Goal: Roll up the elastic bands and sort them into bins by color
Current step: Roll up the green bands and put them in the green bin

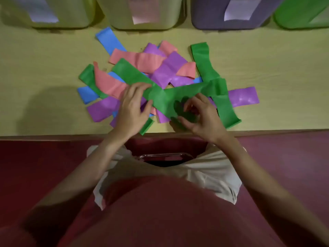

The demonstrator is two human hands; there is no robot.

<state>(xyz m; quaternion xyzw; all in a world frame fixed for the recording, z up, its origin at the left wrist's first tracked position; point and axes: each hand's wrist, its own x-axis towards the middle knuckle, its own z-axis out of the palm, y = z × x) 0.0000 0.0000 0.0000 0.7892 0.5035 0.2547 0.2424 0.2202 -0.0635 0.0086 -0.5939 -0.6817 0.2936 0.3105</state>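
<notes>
A heap of flat elastic bands lies on the yellow table point(44, 72): green, pink point(138, 59), purple point(169, 68) and blue point(110, 41) ones, crossed over each other. A green band point(165, 98) lies across the front of the heap. My left hand point(132, 109) pinches that band near its middle between thumb and fingers. My right hand point(199, 116) curls its fingers round the band's near end, where the green is bunched into a small fold. Another green band point(204, 65) runs from the back right down to the table's front edge.
Four bins stand in a row at the back: a yellowish bin point(71, 13), a second pale bin point(114, 13), a purple bin point(210, 15) and a green bin point(299, 13), each with a paper label. The table's front edge runs just below my hands.
</notes>
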